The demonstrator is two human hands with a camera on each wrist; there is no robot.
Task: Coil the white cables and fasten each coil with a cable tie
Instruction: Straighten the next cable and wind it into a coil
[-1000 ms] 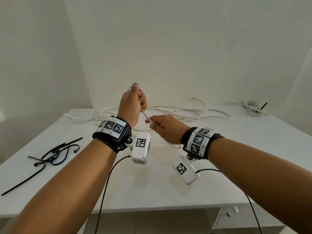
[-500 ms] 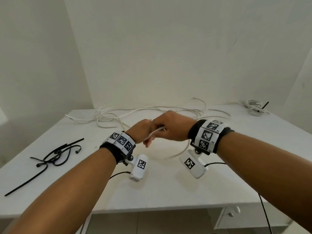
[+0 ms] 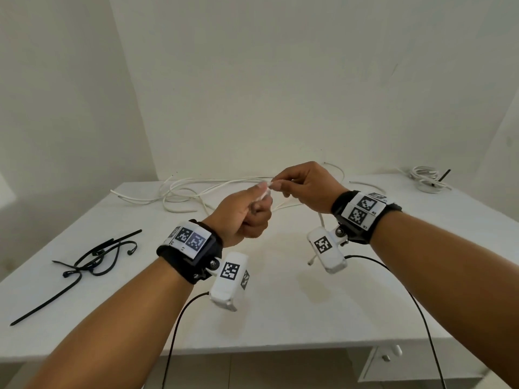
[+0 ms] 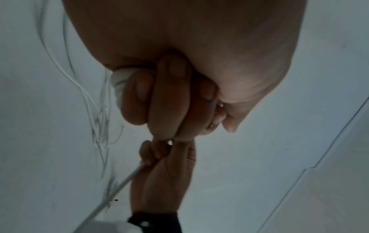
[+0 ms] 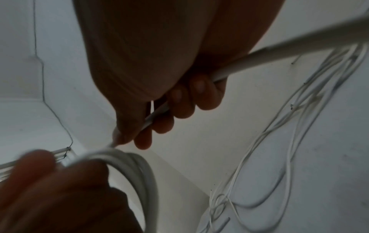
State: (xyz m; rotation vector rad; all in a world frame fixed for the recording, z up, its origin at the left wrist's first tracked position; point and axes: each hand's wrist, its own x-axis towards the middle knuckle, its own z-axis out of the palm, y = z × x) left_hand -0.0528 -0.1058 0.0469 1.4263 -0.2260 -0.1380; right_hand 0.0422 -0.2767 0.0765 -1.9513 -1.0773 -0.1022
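Note:
My left hand (image 3: 254, 211) is raised over the middle of the white table (image 3: 280, 313), fist closed round a small coil of white cable (image 5: 137, 167), which also shows at the fist's edge (image 4: 117, 80). My right hand (image 3: 302, 186) is just right of it and pinches the same cable (image 5: 157, 115) between thumb and fingers, close to the left fist. The cable's tail (image 3: 320, 220) hangs below my right wrist. More loose white cable (image 3: 185, 192) lies tangled at the back of the table. Black cable ties (image 3: 95, 256) lie at the left.
A finished white cable bundle (image 3: 425, 179) with a black tie sits at the back right corner. A white wall stands right behind the table. Black camera leads (image 3: 415, 304) hang from both wrists over the table's front edge. A drawer unit (image 3: 387, 360) is below right.
Both hands rose from low over the table. My right hand swung from above the left hand out to its right, still on the cable; the left fist keeps the coil.

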